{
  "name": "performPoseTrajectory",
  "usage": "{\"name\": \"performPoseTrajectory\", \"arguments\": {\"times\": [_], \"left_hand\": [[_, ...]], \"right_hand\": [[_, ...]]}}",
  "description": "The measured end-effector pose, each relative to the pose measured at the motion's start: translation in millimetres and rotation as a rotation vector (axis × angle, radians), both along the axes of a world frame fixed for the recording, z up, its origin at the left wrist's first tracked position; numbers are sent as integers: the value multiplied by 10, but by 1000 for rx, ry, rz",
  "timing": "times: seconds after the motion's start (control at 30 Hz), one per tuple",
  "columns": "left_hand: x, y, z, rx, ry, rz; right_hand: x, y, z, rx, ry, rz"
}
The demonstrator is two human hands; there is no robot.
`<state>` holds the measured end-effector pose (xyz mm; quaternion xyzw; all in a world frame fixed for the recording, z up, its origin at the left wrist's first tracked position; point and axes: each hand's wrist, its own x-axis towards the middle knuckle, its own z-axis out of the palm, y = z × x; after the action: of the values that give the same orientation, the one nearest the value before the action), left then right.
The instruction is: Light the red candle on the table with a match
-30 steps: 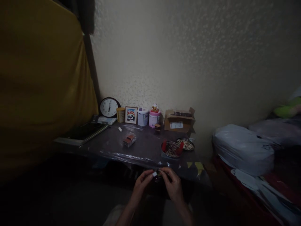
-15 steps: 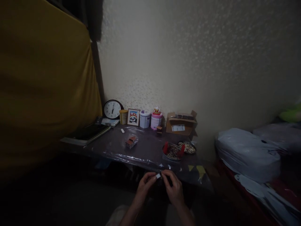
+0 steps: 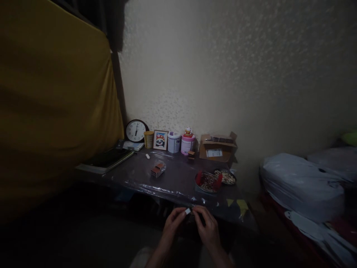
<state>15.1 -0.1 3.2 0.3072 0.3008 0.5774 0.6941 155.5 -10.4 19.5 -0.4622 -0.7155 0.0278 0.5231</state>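
While white block (image 3: 187,211) is pinched by left hand (image 3: 172,222), right hand (image 3: 208,226) is nearly closed, hold unclear; bowl (image 3: 206,191) near desk's (image 3: 178,178) front edge.

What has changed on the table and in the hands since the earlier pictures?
The viewpoint shifted: the table now appears slightly further right and lower in the picture. Nothing was visibly taken or let go. The left hand still pinches the small white piece, the right hand close beside it; the clock and cardboard box keep their places.
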Motion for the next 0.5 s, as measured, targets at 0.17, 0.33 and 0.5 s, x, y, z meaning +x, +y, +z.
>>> {"name": "performPoseTrajectory", "arguments": {"times": [0.17,0.33,0.5], "left_hand": [[13,4,-14,-19,-52,-25],[36,0,51,-37,-82,-27],[38,-28,214,-56,-35,-28]], "right_hand": [[14,17,-25,-16,8,14],[19,22,2,-41,29,21],[22,9,106,-15,60,-23]]}}
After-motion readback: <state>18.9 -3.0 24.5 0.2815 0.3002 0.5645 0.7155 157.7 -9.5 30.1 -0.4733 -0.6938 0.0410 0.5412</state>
